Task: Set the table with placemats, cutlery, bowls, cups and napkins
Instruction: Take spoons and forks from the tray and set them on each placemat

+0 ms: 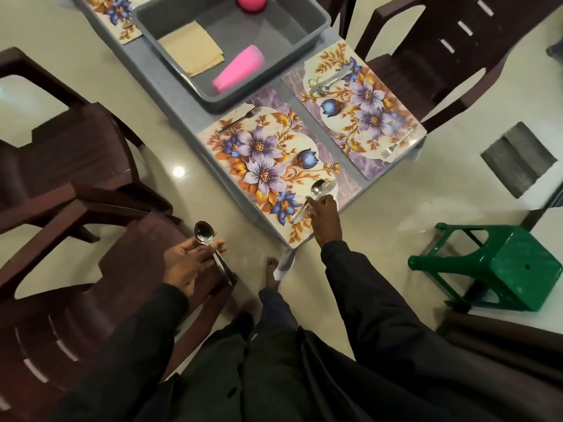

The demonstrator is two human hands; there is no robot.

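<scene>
Two floral placemats lie on the grey table (189, 117). The near placemat (268, 166) has a fork (240, 119) at its far edge. At its near right corner my right hand (324, 216) pinches a spoon (316, 188) that lies beside a knife (300, 213). My left hand (190, 261) is off the table, above a chair, and grips another spoon (204, 234) together with a knife. The far placemat (356, 111) holds a spoon and knife (330, 80) and a fork (396, 146). A grey tub (307, 28) holds beige napkins (192, 47) and a pink cup (239, 70) on its side.
Dark brown plastic chairs stand at the left (76, 184) and at the far right (441, 56). A green stool (505, 266) lies tipped on the floor to the right. A third placemat (118, 16) and stacked pink cups (251, 1) are at the far end.
</scene>
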